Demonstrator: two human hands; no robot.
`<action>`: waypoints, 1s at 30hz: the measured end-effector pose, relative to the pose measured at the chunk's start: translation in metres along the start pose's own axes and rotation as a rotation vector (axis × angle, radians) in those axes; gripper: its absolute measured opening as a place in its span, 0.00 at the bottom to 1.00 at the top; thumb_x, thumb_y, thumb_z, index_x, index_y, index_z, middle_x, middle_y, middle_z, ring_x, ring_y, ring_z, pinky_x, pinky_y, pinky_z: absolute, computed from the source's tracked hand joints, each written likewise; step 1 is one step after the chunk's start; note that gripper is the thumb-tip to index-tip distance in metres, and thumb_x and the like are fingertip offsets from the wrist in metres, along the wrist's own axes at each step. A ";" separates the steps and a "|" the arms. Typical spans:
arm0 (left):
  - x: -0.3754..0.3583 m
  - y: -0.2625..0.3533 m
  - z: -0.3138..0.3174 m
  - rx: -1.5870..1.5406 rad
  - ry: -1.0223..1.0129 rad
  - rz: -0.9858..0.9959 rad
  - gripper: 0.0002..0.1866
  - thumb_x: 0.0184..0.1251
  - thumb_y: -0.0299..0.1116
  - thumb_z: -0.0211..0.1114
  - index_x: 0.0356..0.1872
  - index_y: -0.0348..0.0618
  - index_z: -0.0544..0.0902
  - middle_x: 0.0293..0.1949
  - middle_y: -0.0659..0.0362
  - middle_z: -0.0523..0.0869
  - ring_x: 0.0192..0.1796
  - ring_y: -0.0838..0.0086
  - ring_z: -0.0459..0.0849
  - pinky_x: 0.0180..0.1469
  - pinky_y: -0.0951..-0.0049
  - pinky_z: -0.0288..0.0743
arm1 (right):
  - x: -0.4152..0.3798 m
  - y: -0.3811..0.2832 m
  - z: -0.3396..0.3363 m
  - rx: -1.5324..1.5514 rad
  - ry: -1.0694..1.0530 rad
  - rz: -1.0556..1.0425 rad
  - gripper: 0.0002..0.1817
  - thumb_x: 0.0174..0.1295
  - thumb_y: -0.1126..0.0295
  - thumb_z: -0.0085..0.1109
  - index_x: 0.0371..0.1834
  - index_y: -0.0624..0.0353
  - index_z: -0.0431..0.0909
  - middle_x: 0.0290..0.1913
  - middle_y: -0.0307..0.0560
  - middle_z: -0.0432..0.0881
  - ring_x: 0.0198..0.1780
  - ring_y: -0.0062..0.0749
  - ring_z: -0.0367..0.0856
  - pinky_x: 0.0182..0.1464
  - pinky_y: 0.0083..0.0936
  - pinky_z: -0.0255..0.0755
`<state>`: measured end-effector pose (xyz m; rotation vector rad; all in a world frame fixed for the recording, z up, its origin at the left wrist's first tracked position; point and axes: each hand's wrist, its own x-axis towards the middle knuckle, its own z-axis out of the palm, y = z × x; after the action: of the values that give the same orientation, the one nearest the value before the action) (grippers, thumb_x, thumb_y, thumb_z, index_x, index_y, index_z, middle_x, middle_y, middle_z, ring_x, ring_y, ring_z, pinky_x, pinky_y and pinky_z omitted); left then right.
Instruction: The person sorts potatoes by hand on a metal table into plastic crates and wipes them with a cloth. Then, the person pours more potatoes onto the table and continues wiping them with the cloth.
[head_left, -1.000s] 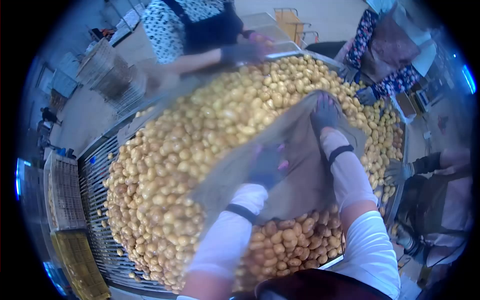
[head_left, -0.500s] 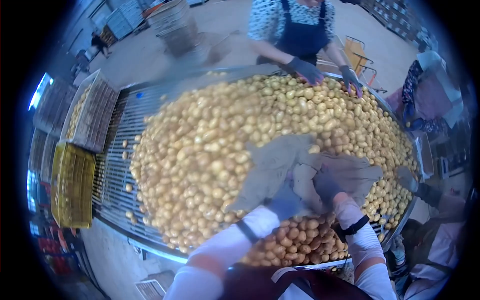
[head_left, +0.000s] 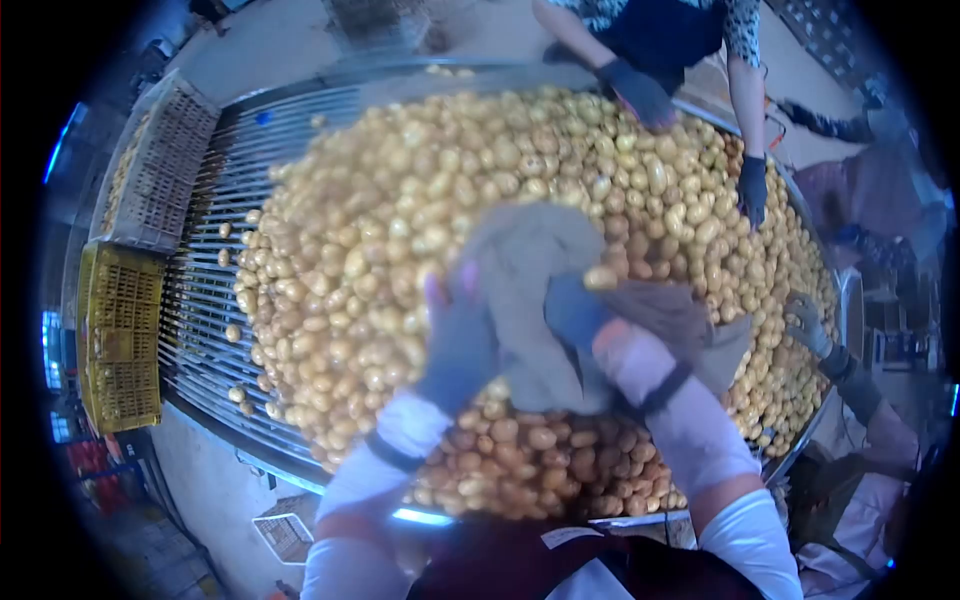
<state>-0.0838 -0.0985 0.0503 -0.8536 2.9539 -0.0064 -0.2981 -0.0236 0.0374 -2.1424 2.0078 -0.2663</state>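
A crumpled grey-brown cloth [head_left: 535, 250] lies over a heap of potatoes [head_left: 370, 250], with a darker fold or second piece to its right. My left hand [head_left: 462, 335], in a grey glove with pinkish fingertips, is at the cloth's left edge. Its fingers look stretched and apart, though blurred. My right hand [head_left: 580, 315], gloved too, has its fingers curled into the middle of the cloth and is closed on it. Part of those fingers is hidden by the fabric.
The potatoes cover a slatted metal table [head_left: 215, 290]. A white crate [head_left: 160, 160] and a yellow crate [head_left: 122, 340] stand at its left end. Across the table, a co-worker's gloved hands [head_left: 640, 92] touch potatoes. Another person's gloved hand [head_left: 806, 325] reaches in from the right.
My left hand has moved left, away from my right hand, which has also shifted left and up. The cloth is bunched differently. The camera view has shifted; the co-worker's hands have moved apart.
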 end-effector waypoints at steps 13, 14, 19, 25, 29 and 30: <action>0.116 0.003 0.011 -0.108 0.233 -0.043 0.29 0.69 0.50 0.61 0.64 0.41 0.80 0.74 0.44 0.68 0.81 0.52 0.54 0.79 0.35 0.34 | 0.066 0.052 0.015 -0.038 -0.306 0.303 0.13 0.65 0.66 0.50 0.40 0.55 0.86 0.45 0.50 0.86 0.54 0.44 0.80 0.63 0.40 0.66; 0.104 0.007 0.016 -0.183 0.288 -0.041 0.29 0.69 0.48 0.61 0.65 0.40 0.78 0.73 0.46 0.70 0.80 0.51 0.54 0.78 0.35 0.37 | 0.059 0.050 0.014 -0.052 -0.323 0.298 0.13 0.66 0.66 0.50 0.41 0.55 0.86 0.46 0.50 0.86 0.55 0.44 0.80 0.64 0.40 0.66; -0.016 0.042 0.034 -0.316 0.285 0.139 0.29 0.67 0.43 0.62 0.66 0.41 0.76 0.74 0.51 0.69 0.79 0.50 0.58 0.78 0.36 0.42 | -0.041 0.024 -0.001 -0.233 -0.179 0.008 0.13 0.65 0.66 0.50 0.43 0.55 0.85 0.47 0.49 0.85 0.57 0.43 0.80 0.67 0.39 0.65; -0.102 0.068 -0.008 -0.377 0.114 0.134 0.29 0.68 0.49 0.65 0.64 0.41 0.77 0.68 0.50 0.74 0.74 0.43 0.66 0.78 0.33 0.46 | -0.147 -0.003 0.005 -0.017 -0.157 -0.031 0.11 0.63 0.66 0.51 0.37 0.56 0.84 0.40 0.46 0.84 0.53 0.43 0.79 0.71 0.38 0.61; -0.048 0.059 0.046 -0.205 0.397 0.081 0.25 0.70 0.47 0.64 0.63 0.46 0.79 0.60 0.56 0.81 0.70 0.57 0.72 0.77 0.32 0.46 | -0.118 0.016 0.018 -0.069 -0.031 -0.001 0.09 0.63 0.65 0.53 0.37 0.54 0.83 0.41 0.45 0.83 0.54 0.42 0.78 0.67 0.39 0.64; -0.027 0.059 0.031 -0.148 0.423 0.045 0.24 0.70 0.46 0.63 0.62 0.47 0.80 0.58 0.55 0.82 0.67 0.57 0.74 0.77 0.34 0.46 | -0.108 0.020 0.022 -0.204 0.042 -0.044 0.09 0.62 0.64 0.54 0.37 0.53 0.82 0.42 0.45 0.83 0.54 0.42 0.78 0.66 0.40 0.66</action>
<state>-0.0898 -0.0339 0.0198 -0.8997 3.4050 0.0399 -0.3191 0.0835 0.0111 -2.3221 2.0941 -0.1180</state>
